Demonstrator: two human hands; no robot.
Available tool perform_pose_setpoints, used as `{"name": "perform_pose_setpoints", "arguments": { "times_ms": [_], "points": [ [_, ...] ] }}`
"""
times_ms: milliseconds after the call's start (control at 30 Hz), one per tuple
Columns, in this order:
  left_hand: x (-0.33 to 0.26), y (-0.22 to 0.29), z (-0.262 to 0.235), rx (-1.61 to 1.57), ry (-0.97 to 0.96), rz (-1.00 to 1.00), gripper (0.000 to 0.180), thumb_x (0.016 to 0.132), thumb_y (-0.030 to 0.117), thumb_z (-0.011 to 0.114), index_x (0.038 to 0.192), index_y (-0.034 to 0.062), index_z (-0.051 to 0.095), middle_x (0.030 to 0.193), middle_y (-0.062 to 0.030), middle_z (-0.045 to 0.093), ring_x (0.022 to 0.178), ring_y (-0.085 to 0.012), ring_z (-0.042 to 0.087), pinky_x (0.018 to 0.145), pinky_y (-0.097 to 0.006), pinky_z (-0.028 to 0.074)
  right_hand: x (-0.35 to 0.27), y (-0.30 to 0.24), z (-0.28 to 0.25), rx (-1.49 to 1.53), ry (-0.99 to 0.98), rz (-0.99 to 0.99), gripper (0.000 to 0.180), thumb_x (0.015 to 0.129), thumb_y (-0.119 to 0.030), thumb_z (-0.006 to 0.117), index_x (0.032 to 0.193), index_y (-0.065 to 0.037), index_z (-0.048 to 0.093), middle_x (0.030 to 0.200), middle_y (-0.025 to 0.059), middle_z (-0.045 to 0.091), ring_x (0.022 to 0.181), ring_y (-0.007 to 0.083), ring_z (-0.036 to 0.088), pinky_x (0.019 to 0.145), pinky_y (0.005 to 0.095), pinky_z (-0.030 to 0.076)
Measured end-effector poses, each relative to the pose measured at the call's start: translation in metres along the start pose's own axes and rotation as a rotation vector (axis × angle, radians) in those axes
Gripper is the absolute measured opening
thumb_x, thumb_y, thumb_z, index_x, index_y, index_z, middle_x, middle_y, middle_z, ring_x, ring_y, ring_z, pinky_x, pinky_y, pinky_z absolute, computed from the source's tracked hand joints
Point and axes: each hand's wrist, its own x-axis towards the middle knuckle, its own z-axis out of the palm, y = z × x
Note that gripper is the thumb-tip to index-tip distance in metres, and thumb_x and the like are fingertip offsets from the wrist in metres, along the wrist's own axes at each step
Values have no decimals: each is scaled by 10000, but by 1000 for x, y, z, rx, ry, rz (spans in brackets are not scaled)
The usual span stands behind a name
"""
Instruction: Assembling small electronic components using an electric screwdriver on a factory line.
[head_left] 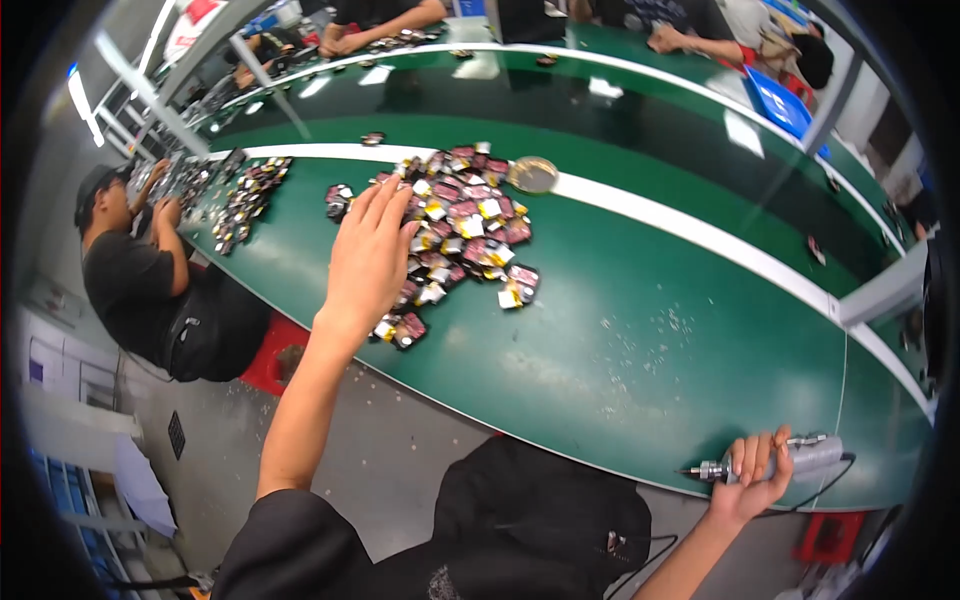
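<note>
My left hand (372, 245) reaches over the left side of a heap of small parts (465, 215), its fingers stretched out and touching or just above them. These parts are black with reddish faces and white and yellow pieces; whether a finger presses on one I cannot tell. One part (520, 286) lies at the heap's near right edge. Down at the right, by the near table edge, my right hand (757, 465) is wrapped round a grey electric screwdriver (818, 457). Its bit points left, low over the green table (640, 270), and a cable trails from its rear end.
A round shallow dish (533, 175) holding small bits stands behind the heap. Tiny pale pieces (655, 335) are scattered over the table. Along the far side runs a white strip (690, 228), with a dark belt beyond. A co-worker (135, 265) sits at the left near another heap (250, 200).
</note>
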Motion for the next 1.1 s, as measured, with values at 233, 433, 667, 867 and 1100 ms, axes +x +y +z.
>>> {"name": "perform_pose_setpoints", "arguments": {
  "times_ms": [233,433,667,867,1100],
  "points": [
    [13,116,32,-506,-211,354,237,738,-6,694,958,-5,607,998,-112,596,932,-300,578,774,-383,487,1,-1,-2,21,-44,8,75,892,-121,483,913,-49,486,504,-16,332,405,87,308,462,258,326],
    [15,154,57,-385,-319,507,123,763,26,658,869,-5,604,864,-91,549,809,-262,567,679,-368,489,-1,-7,-6,114,-32,0,93,902,-129,466,924,-45,501,516,-11,352,412,93,334,476,266,345],
    [26,163,64,-501,-315,422,121,797,-28,557,856,-5,454,784,-158,503,718,-350,524,650,-423,430,-2,-8,-14,150,-92,17,102,918,-131,428,923,-45,483,517,-5,360,410,99,347,490,282,365],
    [29,164,64,-508,-311,393,32,859,-17,534,846,-19,505,751,-158,511,666,-310,520,618,-377,429,0,-7,-15,155,-103,26,115,915,-143,421,921,-47,485,516,-7,366,408,104,355,499,283,372],
    [17,175,51,-751,-240,220,122,735,-89,672,827,-9,662,759,-89,625,645,-172,580,592,-269,458,-6,-9,-20,175,-114,18,125,909,-144,422,928,-45,494,517,-4,382,407,109,369,498,283,373]
  ]
}}
